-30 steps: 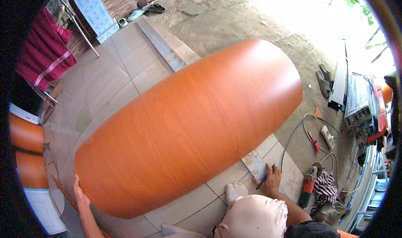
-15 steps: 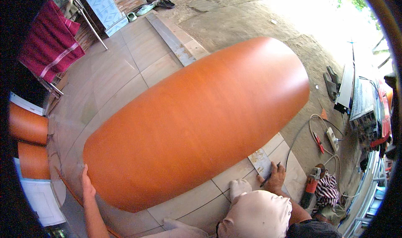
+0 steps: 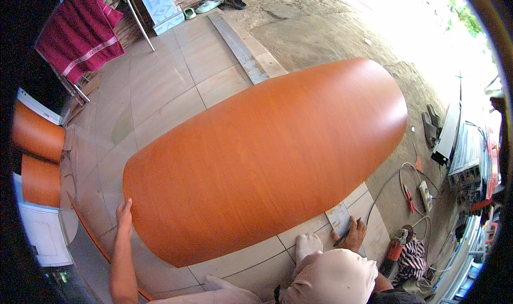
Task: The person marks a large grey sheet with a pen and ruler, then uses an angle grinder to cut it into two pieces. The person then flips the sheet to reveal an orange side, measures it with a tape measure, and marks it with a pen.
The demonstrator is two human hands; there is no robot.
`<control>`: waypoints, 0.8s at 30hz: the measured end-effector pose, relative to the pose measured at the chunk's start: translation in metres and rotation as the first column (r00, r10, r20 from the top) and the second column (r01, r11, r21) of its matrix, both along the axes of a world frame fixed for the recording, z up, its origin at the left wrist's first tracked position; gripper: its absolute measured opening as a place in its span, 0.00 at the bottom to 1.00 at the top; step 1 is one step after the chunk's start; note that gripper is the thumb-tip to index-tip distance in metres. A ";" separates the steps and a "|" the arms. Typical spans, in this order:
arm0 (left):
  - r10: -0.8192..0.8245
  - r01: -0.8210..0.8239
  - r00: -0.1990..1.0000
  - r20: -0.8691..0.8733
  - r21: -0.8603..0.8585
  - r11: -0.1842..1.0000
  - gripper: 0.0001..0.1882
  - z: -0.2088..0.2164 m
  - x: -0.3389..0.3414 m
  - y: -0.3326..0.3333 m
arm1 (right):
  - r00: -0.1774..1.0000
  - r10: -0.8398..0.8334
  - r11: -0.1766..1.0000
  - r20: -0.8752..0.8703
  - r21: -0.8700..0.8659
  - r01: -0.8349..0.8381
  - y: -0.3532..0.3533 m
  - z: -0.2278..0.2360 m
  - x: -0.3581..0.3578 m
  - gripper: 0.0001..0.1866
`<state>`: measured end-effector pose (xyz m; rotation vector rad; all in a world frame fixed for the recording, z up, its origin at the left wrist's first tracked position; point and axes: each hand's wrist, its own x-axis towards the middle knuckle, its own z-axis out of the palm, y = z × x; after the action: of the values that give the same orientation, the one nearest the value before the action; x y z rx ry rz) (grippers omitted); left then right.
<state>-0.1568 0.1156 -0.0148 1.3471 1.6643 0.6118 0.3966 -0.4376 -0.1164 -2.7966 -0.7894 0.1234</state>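
Observation:
A large orange-brown wood-grain panel [image 3: 262, 159] lies across the tiled floor in front of me. At its near left corner, my left hand [image 3: 124, 218] grips the edge, fingers close together. My right hand [image 3: 355, 236] rests low by the panel's near long edge, closed around a thin dark pen [image 3: 339, 242]. Right beside that hand, a flat greyish metal strip [image 3: 337, 217] pokes out from under the panel. My bent knee [image 3: 334, 277] in pale trousers and a foot in a light sock [image 3: 308, 246] sit left of my right hand.
An angle grinder [image 3: 396, 245] and striped cloth [image 3: 412, 258] lie at the right, near a power strip [image 3: 425, 196] and cables. Beyond are sandals [image 3: 430, 125] and long metal profiles [image 3: 467, 149]. More orange panels [image 3: 40, 181] stand at the left, below a maroon towel [image 3: 80, 34].
The whole view has shifted, so the panel and both hands appear farther right. My left hand stays on the panel's edge, and my right hand keeps the pen by the metal strip.

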 end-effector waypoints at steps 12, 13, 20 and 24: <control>0.072 0.088 0.809 -0.583 0.242 0.966 0.32 -0.037 0.006 0.010 | 0.998 0.024 0.999 0.065 0.027 -0.026 -0.002 -0.005 -0.004 0.51; 0.081 0.098 0.808 -0.583 0.269 0.958 0.32 -0.038 0.008 0.010 | 0.998 0.017 1.000 0.056 0.016 -0.018 -0.003 -0.006 -0.004 0.51; 0.081 0.165 0.759 -0.646 0.312 0.936 0.32 -0.037 0.020 0.014 | 1.000 0.020 1.000 0.024 -0.001 -0.020 -0.006 -0.010 -0.001 0.51; 0.135 0.098 0.765 -0.629 0.321 0.942 0.30 -0.038 0.022 0.019 | 0.999 0.035 0.999 0.028 -0.007 -0.035 -0.005 -0.009 -0.001 0.52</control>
<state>-0.1349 0.1342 -0.0527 1.9527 2.1914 0.4787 0.3952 -0.4429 -0.1256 -2.7971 -0.8461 0.0928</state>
